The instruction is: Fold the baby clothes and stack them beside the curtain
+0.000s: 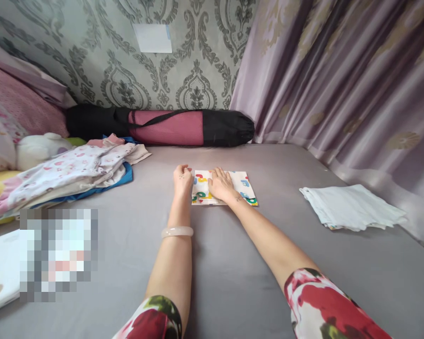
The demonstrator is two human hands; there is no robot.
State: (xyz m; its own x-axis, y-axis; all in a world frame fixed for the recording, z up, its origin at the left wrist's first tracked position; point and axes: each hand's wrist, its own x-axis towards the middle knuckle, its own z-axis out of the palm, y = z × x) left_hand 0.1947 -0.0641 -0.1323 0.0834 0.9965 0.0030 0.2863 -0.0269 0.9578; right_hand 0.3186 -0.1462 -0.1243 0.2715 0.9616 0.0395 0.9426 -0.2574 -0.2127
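Observation:
A folded white cloth with a colourful print (242, 179) lies on the grey bed sheet in front of me. My right hand (221, 184) rests flat on its middle, fingers stretched out and pointing away from me. Close beside the cloth's left edge is my left hand (183, 180), its fingers curled in, with nothing visible in them. The undersides of the left fingers are partly hidden. A pale bangle (177, 231) circles my left forearm.
Folded white cloths (353, 207) lie to the right. On the left are a pile of clothes (81, 162), a white plush toy (44, 148) and a white object (7, 263) beside a blurred patch. A black and pink long bag (169, 127) lies along the patterned wall, near a purple curtain (304, 70).

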